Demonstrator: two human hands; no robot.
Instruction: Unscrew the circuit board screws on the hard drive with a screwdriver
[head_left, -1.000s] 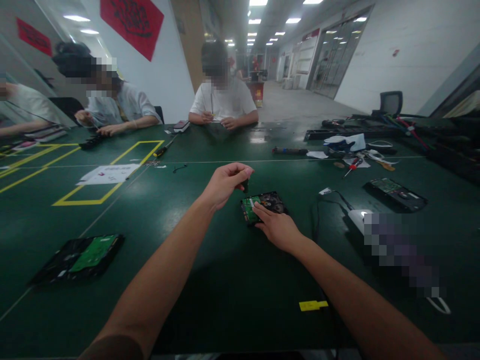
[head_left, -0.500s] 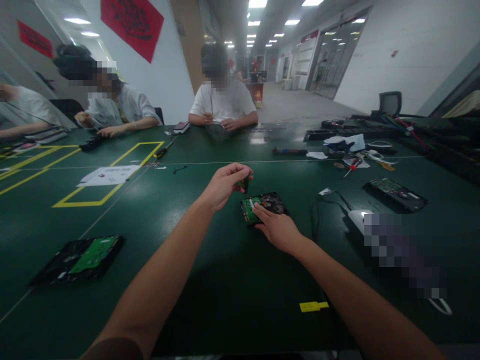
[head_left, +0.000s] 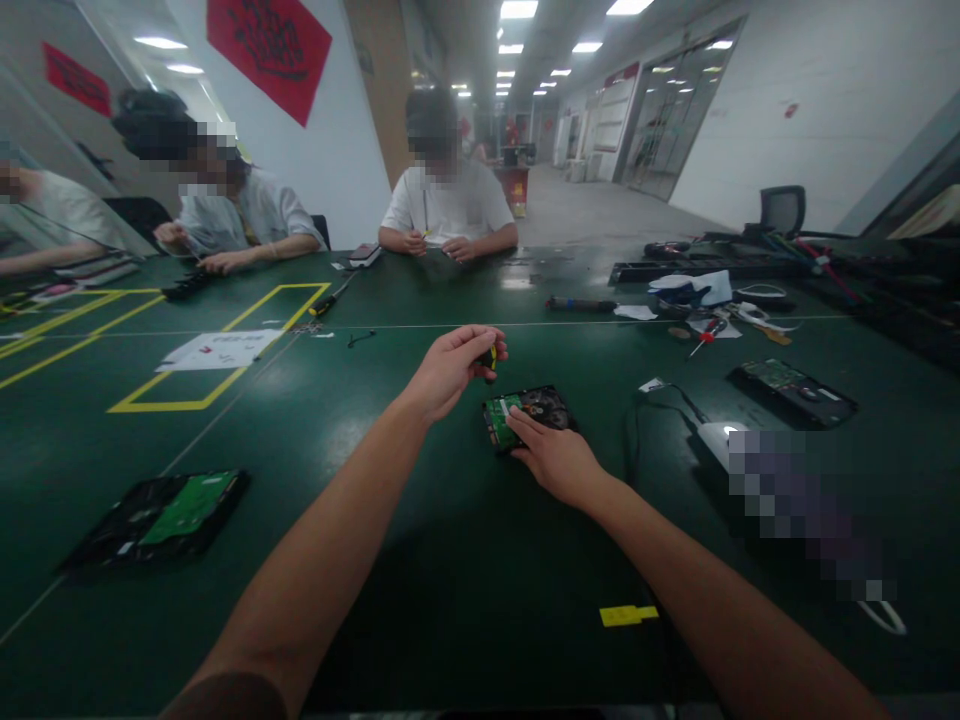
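My left hand (head_left: 452, 372) has its fingers closed around a small screwdriver (head_left: 489, 359) with a black and yellow handle. The handle points down beside the upper left of a hard drive (head_left: 550, 404), and I cannot make out whether its tip touches the drive. That drive lies flat on the table with its green circuit board (head_left: 498, 418) facing up. My right hand (head_left: 559, 460) grips the drive from the front: fingers lie across its top, and the thumb is at the near edge. Part of the drive is hidden under these fingers.
Another hard drive (head_left: 161, 518) lies at the left and one more (head_left: 795, 392) at the right. A power strip with a blurred top (head_left: 716, 440) and its cable are right of my hand. Tools and papers (head_left: 694, 290) lie farther back. Co-workers (head_left: 450, 205) sit across the green table.
The screwdriver handle has turned in my left hand, so a yellow stripe now shows. Both hands and the hard drive keep nearly the same place; the view has shifted slightly.
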